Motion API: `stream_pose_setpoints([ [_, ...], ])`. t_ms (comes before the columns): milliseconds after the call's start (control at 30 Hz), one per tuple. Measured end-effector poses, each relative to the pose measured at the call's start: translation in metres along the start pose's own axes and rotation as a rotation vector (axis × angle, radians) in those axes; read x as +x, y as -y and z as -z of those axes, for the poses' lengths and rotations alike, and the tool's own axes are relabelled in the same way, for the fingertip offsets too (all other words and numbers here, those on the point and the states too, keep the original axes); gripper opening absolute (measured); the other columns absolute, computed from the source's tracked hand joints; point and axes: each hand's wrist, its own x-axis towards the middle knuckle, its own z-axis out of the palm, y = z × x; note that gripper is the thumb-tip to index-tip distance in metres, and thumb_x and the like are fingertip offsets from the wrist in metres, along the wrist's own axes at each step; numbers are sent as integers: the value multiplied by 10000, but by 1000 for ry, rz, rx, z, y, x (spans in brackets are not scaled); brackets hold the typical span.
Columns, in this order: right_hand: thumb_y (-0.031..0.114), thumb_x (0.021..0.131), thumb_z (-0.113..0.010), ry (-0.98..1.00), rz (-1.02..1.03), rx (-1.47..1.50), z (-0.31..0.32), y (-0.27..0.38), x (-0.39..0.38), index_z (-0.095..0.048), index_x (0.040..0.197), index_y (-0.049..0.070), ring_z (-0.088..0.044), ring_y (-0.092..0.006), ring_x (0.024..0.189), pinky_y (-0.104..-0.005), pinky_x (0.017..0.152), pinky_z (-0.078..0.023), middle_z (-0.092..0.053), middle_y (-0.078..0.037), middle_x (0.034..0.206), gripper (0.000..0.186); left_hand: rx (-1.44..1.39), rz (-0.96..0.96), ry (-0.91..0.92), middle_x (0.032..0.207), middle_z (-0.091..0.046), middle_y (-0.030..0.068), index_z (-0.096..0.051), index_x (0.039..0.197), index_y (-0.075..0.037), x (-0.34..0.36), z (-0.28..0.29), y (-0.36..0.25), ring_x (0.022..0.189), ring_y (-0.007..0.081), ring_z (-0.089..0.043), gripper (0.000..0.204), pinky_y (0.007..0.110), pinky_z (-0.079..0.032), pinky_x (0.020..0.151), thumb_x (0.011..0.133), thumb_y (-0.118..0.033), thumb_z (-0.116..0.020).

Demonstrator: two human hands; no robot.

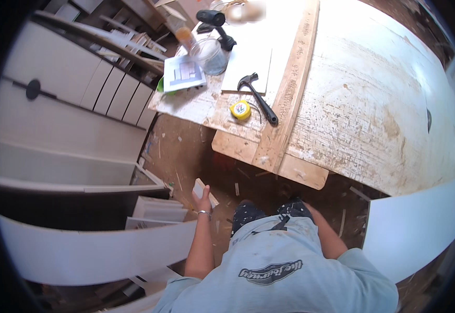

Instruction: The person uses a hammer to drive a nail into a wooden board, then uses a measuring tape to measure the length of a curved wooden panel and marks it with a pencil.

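Note:
My left hand (202,200), with a band at its wrist, is closed around a small white board offcut (199,187) with a pale wooden edge. It holds the piece low over the floor, left of my legs and below the workbench. My right forearm (327,237) runs down beside my thigh, and the hand at its end is hidden. On the worn workbench (360,112) ahead lie a black claw hammer (260,99) and a yellow tape measure (240,109). The hammer's handle end rests on a long wooden strip (291,83) that bears handwriting.
Farther back stand a clear plastic jar (210,56), a black cordless drill (218,28) and a printed sheet (184,73). White panels (97,250) lean at left, next to a white cabinet piece (66,73). Another white panel (412,229) stands at right. Scraps litter the brown floor (180,141).

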Motion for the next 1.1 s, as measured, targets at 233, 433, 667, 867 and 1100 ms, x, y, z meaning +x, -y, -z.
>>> stream_pose_setpoints([
  [233, 530, 954, -629, -124, -46, -219, -60, 150, -51, -667, 1282, 14, -629, -253, 1121, -370, 979, -486, -668, -151, 1269, 613, 315, -633, -136, 1493, -381, 311, -168, 1575, 0, 126, -95, -151, 1351, 473, -417, 1167, 492, -376, 1125, 738, -447, -848],
  [433, 550, 987, -522, -432, -138, -373, -114, 95, -71, -655, 1283, 16, -604, -355, 1217, -410, 1034, -467, -647, -228, 1299, 624, 395, -773, 360, 1552, -323, 301, -151, 1577, 15, 232, -147, -240, 1407, 436, -383, 1155, 499, -342, 1154, 761, -442, -829],
  [667, 378, 966, -616, -592, 101, -602, -262, 278, -154, -702, 1140, 4, -693, -350, 993, -391, 885, -525, -735, -183, 1051, 422, 252, -916, 582, 1485, -469, 242, -296, 1537, 2, 205, -130, -268, 1402, 344, -428, 848, 410, -278, 1189, 931, -470, -652],
  [867, 118, 965, -628, -659, 1240, -228, -388, 464, -199, -706, 1050, -21, -716, -159, 844, -292, 760, -557, -742, -102, 898, 180, -843, 526, 2172, 1454, -481, 218, -355, 1490, -5, 28, -96, -326, 1374, 322, -449, 671, 423, -379, 1140, 1049, -509, -387],
  [1100, 194, 956, -616, -495, 1755, -368, -455, 565, -212, -659, 826, 4, -685, -223, 586, -370, 577, -536, -658, -137, 645, 233, -75, 885, 3096, 1577, -377, 194, -271, 1577, -45, -126, -61, -285, 1426, 316, -411, 899, 441, -327, 1175, 999, -727, -179],
])
